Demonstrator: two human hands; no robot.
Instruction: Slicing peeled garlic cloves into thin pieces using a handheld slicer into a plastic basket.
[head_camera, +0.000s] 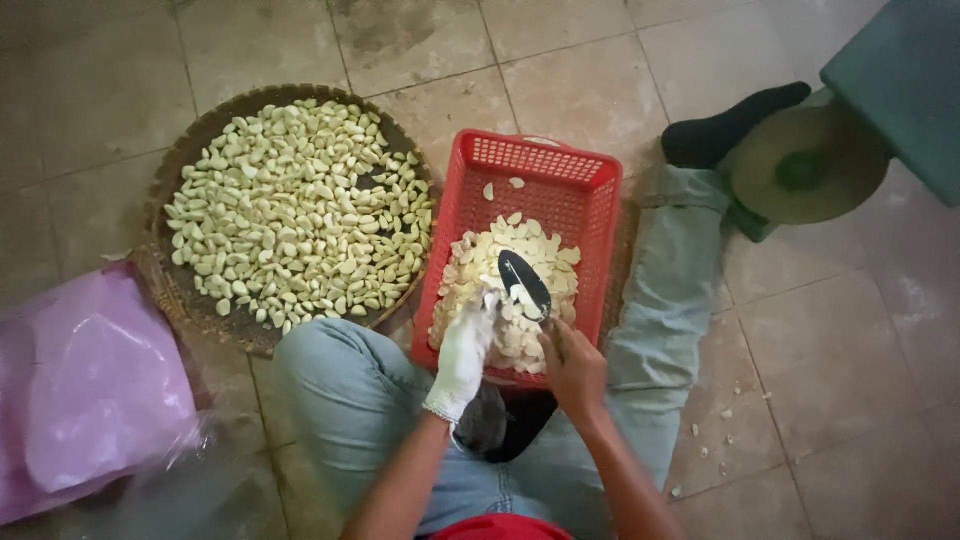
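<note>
- A single head-worn camera looks almost straight down from above the seated person's lap onto the tiled floor (590, 80).
- It sits fairly near: knees fill the near edge, a red basket (560, 180) centre, a round tray (180, 290) far left.

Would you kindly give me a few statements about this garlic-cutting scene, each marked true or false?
1. The left hand wears a white glove. True.
2. The right hand holds a spoon. False: it holds a dark-bladed knife.
3. The red basket holds sliced garlic. True.
4. The round woven tray is empty. False: whole peeled cloves cover it.
5. A pink plastic bag lies on the person's left. True.
</note>
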